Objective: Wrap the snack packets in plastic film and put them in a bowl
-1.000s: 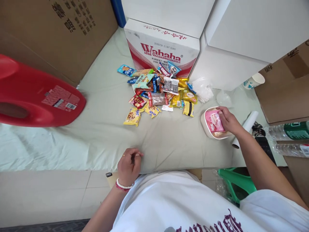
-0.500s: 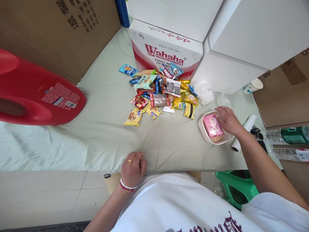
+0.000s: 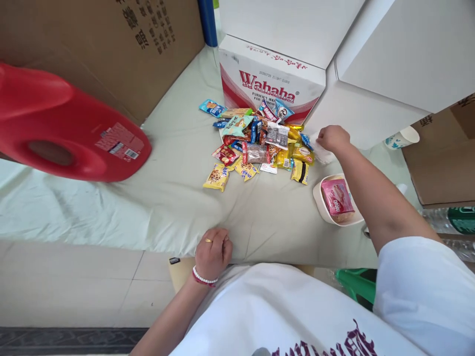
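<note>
My left hand [image 3: 213, 253], with a ring and bracelets, rests closed at the table's front edge; nothing shows in it. My right hand [image 3: 333, 139] is over the crumpled clear plastic [image 3: 323, 154], right of the snack pile, its fingers pressed together; what they hold, if anything, is too small to make out. Packaged snacks lie heaped in mid-table, among them a brown bar in a clear wrapper [image 3: 256, 153] and a yellow packet [image 3: 216, 177]. Below my right forearm stands a white bowl [image 3: 322, 208] holding a pink packet [image 3: 337, 197].
A large red jug [image 3: 85, 143] stands at the left before a cardboard box [image 3: 92, 54]. Behind the snacks is a Wahaha box [image 3: 270, 84], with white boxes beside it. A paper cup [image 3: 403, 138] and plastic bottles lie at the right; a green stool [image 3: 358, 284] is below.
My right hand has moved from the bowl's rim up and left to the crumpled plastic, and its fingers have closed. The view has shifted; my left hand stays at the edge.
</note>
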Motion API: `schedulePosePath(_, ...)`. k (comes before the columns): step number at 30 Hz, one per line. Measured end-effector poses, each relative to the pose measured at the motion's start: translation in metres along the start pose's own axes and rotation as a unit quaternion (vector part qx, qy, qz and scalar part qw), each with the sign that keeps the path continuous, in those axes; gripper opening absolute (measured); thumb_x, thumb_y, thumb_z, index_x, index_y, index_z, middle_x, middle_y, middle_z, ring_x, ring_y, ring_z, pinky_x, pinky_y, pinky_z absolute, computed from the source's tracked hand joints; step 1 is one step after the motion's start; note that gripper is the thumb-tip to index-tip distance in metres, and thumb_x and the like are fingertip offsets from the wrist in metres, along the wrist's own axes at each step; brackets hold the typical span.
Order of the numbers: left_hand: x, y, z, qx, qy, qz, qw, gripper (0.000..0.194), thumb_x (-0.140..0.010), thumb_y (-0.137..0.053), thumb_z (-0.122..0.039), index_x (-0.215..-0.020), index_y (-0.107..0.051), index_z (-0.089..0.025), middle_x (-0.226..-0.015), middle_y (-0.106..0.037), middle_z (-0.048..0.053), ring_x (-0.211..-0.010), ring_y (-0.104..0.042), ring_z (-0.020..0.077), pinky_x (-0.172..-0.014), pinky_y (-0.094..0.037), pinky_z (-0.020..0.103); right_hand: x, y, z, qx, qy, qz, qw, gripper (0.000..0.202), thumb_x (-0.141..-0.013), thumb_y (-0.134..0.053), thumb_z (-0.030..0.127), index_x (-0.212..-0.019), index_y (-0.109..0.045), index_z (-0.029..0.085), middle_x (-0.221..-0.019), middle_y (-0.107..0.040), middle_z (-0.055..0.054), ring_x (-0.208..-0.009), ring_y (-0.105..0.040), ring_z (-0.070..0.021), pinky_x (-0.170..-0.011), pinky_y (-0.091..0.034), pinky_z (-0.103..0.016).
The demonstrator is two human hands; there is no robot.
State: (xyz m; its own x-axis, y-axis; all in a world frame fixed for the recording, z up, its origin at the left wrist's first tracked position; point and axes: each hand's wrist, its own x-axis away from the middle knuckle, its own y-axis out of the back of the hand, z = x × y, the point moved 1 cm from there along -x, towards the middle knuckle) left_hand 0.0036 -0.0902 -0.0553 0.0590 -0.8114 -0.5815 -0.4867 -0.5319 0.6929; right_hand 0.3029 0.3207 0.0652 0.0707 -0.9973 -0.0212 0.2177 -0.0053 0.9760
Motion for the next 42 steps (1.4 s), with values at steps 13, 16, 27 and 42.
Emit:
schedulePosePath(13, -0.044, 0.007, -0.040, 0.338, 0.276, 0.094, 0.895, 0.013, -0.094, -0.058, -0.032, -0.091, -0.063, -0.020, -0.090, -0.062, 0.005, -0.083, -0.063, 0.0169, -0.072, -0.054, 0.030, 0.185, 0.027, 0.013, -0.566, 0.006, 0.032, 0.824, 0.018, -0.078, -0.082, 0.033, -0.089, -0.074, 0.021, -0.065, -0.061, 0.003, -0.052, -0.057, -0.0105, -0.050, -0.050, -0.025)
schedulePosePath(16, -0.072, -0.007, -0.066, 0.548, 0.426, 0.188, 0.695, 0.045, -0.090, -0.059, -0.063, -0.108, -0.057, -0.022, -0.099, -0.064, 0.006, -0.083, -0.067, 0.0189, -0.057, -0.054, 0.027, 0.254, -0.002, 0.036, -0.518, 0.101, 0.076, 0.846, 0.011, -0.086, -0.076, 0.033, -0.092, -0.079, 0.025, -0.081, -0.070, -0.002, -0.067, -0.065, -0.0143, -0.062, -0.055, -0.029)
schedulePosePath(27, -0.059, -0.027, -0.066, 0.580, 0.496, 0.106, 0.637, 0.034, -0.067, -0.087, -0.038, -0.080, -0.063, -0.017, -0.069, -0.061, -0.004, -0.060, -0.056, 0.0079, -0.059, -0.044, 0.021, 0.305, -0.094, 0.056, -0.805, -0.173, 0.087, 0.561, 0.023, -0.073, -0.086, 0.032, -0.093, -0.074, 0.026, -0.092, -0.074, 0.001, -0.085, -0.066, -0.0148, -0.079, -0.055, -0.027)
schedulePosePath(42, -0.049, -0.007, -0.064, 0.400, 0.365, 0.105, 0.834, 0.016, -0.079, -0.075, -0.034, -0.076, -0.067, -0.020, -0.072, -0.062, -0.001, -0.066, -0.054, 0.0125, -0.066, -0.043, 0.026, 0.309, -0.062, 0.104, -0.567, 0.029, 0.235, 0.789, 0.037, -0.082, -0.072, 0.059, -0.091, -0.068, 0.023, -0.079, -0.063, -0.001, -0.071, -0.053, -0.0156, -0.060, -0.041, -0.027)
